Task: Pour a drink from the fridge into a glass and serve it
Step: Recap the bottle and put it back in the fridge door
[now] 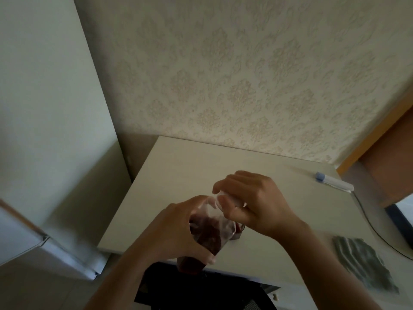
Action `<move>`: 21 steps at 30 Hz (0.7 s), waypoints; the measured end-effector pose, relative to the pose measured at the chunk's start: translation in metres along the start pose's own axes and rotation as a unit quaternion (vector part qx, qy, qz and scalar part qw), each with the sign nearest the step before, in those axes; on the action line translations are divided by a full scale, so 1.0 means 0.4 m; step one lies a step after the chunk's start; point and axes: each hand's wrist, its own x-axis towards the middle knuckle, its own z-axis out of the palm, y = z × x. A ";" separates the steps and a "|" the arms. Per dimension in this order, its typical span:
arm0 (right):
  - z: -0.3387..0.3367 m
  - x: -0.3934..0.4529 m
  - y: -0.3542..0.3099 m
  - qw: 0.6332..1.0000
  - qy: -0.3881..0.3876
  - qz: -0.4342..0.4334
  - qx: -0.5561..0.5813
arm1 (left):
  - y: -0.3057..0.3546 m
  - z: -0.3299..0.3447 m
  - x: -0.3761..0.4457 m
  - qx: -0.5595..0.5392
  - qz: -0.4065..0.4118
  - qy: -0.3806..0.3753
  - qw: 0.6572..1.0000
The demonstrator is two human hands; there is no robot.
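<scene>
Over the counter [178, 175], at six o'clock, the left hand [178, 229] is gripping the dark-drink bottle [210, 229] while the right hand [252, 202] is pinching its cap, so pouring and serving look to be still ahead.

The bottle [210, 231] hangs above the table's [174, 175] near edge; a tube [334, 181] lies at its far right, a cloth [364, 262] near right.

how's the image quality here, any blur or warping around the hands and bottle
Head view: dim, flat indoor light, no harsh glare. Motion blur smears the left hand, the right hand and the clear bottle of dark red drink, so its cap is unreadable. Wide-angle distortion tilts the wallpapered wall and bends the table edges; the corners look soft.
</scene>
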 end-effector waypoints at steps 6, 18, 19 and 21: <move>0.033 0.028 -0.032 0.977 -0.015 0.171 -0.122 | 0.018 0.067 -0.015 0.104 -0.027 0.197 0.974; 0.020 0.042 -0.036 0.993 -0.057 0.096 -0.030 | -0.016 -0.002 -0.021 0.108 0.009 0.131 0.986; 0.024 0.045 -0.040 0.993 -0.047 0.107 -0.033 | -0.014 0.008 -0.026 0.119 0.011 0.164 0.979; 0.035 0.052 -0.051 0.989 -0.020 0.139 -0.048 | -0.011 0.020 -0.032 0.150 0.005 0.228 0.962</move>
